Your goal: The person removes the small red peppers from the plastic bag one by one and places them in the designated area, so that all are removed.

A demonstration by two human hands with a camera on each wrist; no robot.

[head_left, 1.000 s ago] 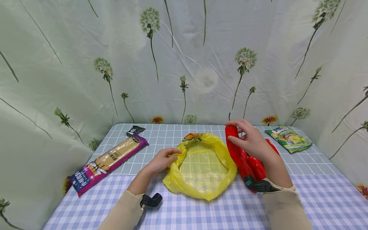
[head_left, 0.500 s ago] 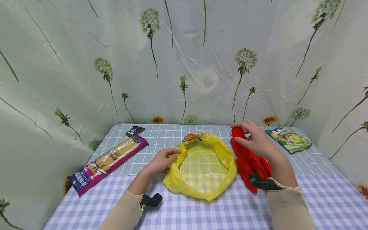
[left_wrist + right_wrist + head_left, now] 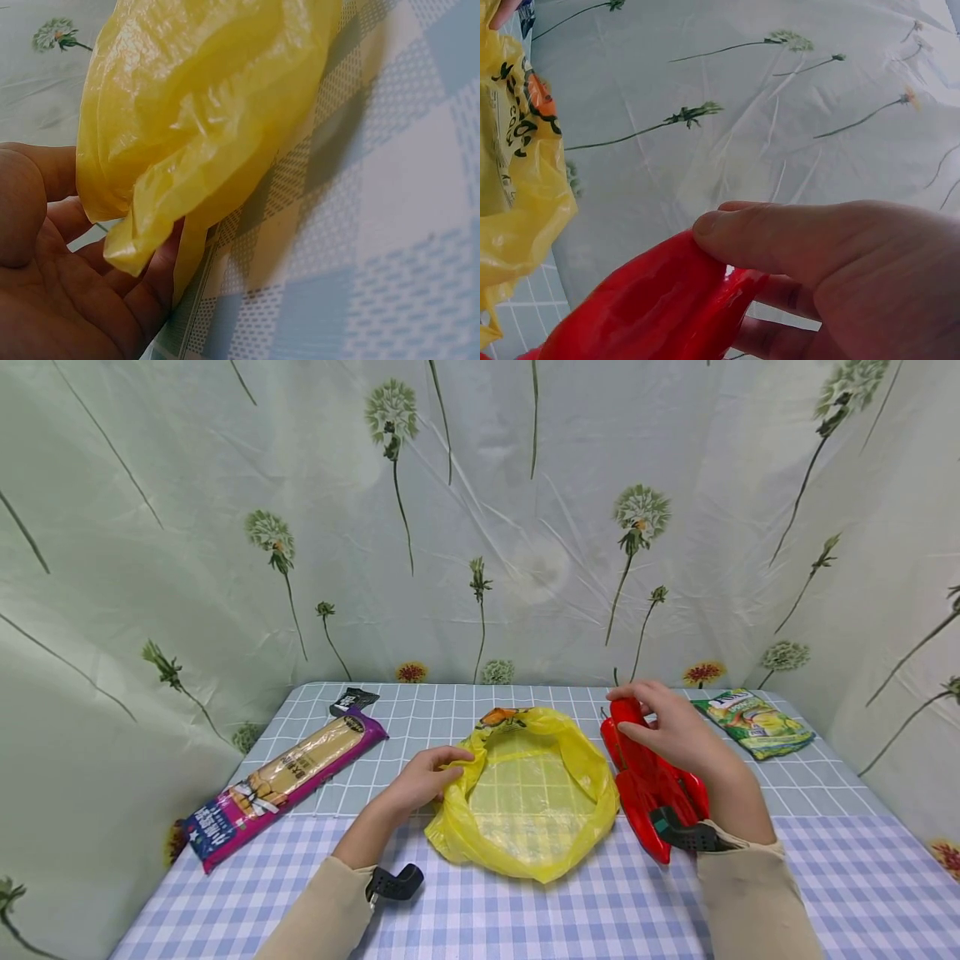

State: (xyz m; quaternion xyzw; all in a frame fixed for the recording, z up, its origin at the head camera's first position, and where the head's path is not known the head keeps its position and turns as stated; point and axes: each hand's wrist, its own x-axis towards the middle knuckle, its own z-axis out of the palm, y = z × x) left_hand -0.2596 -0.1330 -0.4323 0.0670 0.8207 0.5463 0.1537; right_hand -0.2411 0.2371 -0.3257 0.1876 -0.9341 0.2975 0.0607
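Note:
A yellow plastic bag (image 3: 525, 860) stands with its mouth spread wide in the middle of the table. My left hand (image 3: 426, 777) pinches the left side of its rim; in the left wrist view the bag's folds (image 3: 202, 127) hang past the thumb and fingers. On the right, my right hand (image 3: 667, 722) grips the upper end of a glossy red chili pepper (image 3: 628, 712), its thin dark stem pointing up. The right wrist view has the thumb lying over that pepper (image 3: 652, 300). More red peppers (image 3: 645, 818) lie beneath, partly covered by the right hand and wrist.
At the left lies a long purple-edged food packet (image 3: 288, 781), with a small black packet (image 3: 352, 700) beyond it. A green-and-yellow snack bag (image 3: 753, 722) rests at the back right. A flower-printed curtain (image 3: 540, 568) closes off the table's far edge.
My right hand has moved slightly right and down with the pepper, away from the bag's rim and over the other peppers. The left hand and the bag have stayed in place.

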